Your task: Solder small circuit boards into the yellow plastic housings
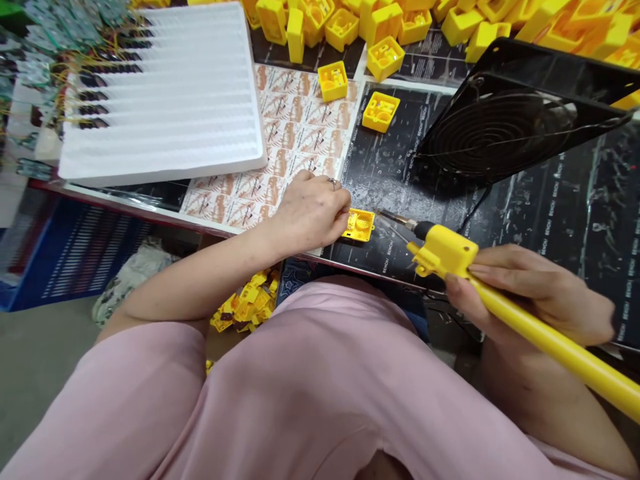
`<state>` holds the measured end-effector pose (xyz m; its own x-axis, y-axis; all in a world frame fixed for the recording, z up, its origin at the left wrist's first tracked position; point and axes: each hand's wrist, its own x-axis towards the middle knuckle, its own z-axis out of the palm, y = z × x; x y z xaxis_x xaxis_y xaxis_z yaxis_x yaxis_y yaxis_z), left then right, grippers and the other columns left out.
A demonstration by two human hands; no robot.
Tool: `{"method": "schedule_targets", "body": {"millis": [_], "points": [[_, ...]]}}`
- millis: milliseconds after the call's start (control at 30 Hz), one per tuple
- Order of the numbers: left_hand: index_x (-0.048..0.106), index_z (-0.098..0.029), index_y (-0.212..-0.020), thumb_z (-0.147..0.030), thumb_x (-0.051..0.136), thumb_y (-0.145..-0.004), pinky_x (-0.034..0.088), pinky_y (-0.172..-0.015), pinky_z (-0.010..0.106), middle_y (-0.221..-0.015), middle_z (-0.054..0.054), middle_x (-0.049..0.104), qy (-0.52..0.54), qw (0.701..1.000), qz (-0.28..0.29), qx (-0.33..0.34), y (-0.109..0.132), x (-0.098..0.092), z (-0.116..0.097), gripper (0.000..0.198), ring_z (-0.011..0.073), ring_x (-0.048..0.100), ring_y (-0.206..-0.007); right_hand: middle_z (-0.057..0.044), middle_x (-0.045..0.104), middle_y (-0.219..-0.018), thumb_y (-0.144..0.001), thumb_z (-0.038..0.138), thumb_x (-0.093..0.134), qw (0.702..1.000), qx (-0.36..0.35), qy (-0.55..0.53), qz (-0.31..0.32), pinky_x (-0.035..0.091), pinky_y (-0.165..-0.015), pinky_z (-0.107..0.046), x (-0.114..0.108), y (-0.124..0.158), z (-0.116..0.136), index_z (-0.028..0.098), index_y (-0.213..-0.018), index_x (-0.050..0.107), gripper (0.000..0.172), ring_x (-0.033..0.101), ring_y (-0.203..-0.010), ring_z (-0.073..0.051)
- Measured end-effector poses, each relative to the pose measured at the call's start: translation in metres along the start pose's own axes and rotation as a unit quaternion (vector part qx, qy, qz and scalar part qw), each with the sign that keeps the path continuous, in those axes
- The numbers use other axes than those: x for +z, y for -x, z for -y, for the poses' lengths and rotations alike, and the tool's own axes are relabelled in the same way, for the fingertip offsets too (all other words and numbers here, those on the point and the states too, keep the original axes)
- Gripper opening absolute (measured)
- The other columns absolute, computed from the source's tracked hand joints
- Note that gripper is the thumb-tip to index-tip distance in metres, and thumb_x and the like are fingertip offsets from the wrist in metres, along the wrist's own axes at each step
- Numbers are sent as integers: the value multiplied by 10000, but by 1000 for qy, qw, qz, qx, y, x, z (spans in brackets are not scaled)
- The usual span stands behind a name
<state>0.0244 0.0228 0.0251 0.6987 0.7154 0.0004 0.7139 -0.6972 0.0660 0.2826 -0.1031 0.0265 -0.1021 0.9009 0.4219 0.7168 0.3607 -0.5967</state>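
My left hand [320, 210] rests at the table's front edge, its fingers closed on the left end of a small yellow plastic housing [361, 225]. The housing lies with its hollow side up, showing a round recess; its left part is hidden by my fingers. To the right, my right hand [530, 293] is wrapped round a yellow soldering iron [447, 250] with a thin guide tube beside its tip. The tip points left, just right of the housing and apart from it. Two similar yellow housings, one nearer [381, 112] and one farther [333, 81], sit beyond my hands.
A white foam tray [200, 93] with ridges holds wired black parts, beside green circuit boards [75, 27]. A black fan [510, 120] stands tilted at the right. Many yellow housings [385, 27] are heaped along the back. A blue crate [75, 247] and more yellow parts [250, 300] are below the table.
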Motion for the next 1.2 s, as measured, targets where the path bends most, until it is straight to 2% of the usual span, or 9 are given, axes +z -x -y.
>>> {"method": "schedule_targets", "body": {"millis": [67, 133, 200, 467, 733, 833, 967, 1100, 1200], "points": [[734, -151, -822, -278, 454, -877, 410, -753, 408, -783, 100, 727, -11, 1000, -11, 2, 1, 0, 0, 313, 273, 680, -824, 10, 707, -720, -896, 374, 717, 999, -44, -2, 18, 478, -440, -234, -1, 1, 1, 253, -799, 614, 186, 635, -528, -108], [732, -155, -808, -276, 465, -878, 410, -747, 406, -772, 97, 718, -25, 999, -23, 9, 1, 1, 0, 301, 272, 671, -828, 16, 713, -751, -854, 274, 761, 998, -49, -11, -33, 506, -473, -260, 3, 3, 4, 273, -869, 631, 131, 664, -585, -135], [729, -157, -804, -280, 475, -880, 407, -742, 403, -760, 95, 707, -39, 998, -36, 18, 2, 3, 0, 292, 271, 656, -831, 23, 717, -768, -811, 240, 798, 993, -25, -15, -110, 545, -520, -302, 9, 5, 7, 305, -923, 651, 196, 696, -663, -177], [677, -198, -781, -281, 500, -936, 405, -794, 401, -765, 44, 686, -99, 987, -113, 56, 9, 10, 1, 249, 237, 616, -873, 3, 757, -1122, -771, 203, 839, 986, -58, -18, -153, 607, -580, -309, 21, 13, -4, 344, -1368, 591, 661, 738, -706, -179], [725, -218, -895, -318, 544, -981, 407, -941, 436, -777, 14, 686, 85, 976, -187, 75, 19, 21, 18, 224, 202, 584, -899, 17, 765, -1043, -790, 260, 836, 991, -11, 16, -133, 573, -580, -332, 18, 20, -3, 370, -1348, 610, 612, 740, -725, -203], [724, -213, -804, -261, 540, -954, 402, -961, 452, -766, 12, 703, 107, 978, -154, 87, 21, 19, 17, 242, 196, 573, -865, 4, 767, -987, -794, 217, 824, 996, -4, -10, -85, 600, -619, -348, 11, 18, 3, 350, -1297, 649, 549, 739, -748, -213], [719, -206, -749, -248, 534, -900, 393, -974, 476, -735, 23, 692, 110, 987, -98, 57, 21, 13, 8, 243, 203, 557, -837, -17, 743, -838, -806, 187, 808, 991, -97, -84, -26, 600, -553, -287, 8, 4, 2, 259, -1233, 658, 458, 724, -705, -187], [713, -197, -740, -259, 528, -847, 388, -958, 487, -740, 41, 687, 100, 993, -60, 32, 15, 9, 3, 223, 223, 552, -851, -19, 694, -718, -898, 297, 733, 984, -144, -103, 10, 549, -475, -220, 12, -5, -6, 223, -987, 667, 134, 694, -621, -148], [706, -196, -719, -266, 541, -808, 383, -937, 489, -719, 46, 676, 93, 995, -9, 30, 9, 5, 3, 200, 235, 554, -852, -10, 688, -699, -944, 375, 671, 988, -127, -91, 17, 545, -470, -226, 13, -5, -8, 249, -861, 654, 153, 678, -589, -138]]}}
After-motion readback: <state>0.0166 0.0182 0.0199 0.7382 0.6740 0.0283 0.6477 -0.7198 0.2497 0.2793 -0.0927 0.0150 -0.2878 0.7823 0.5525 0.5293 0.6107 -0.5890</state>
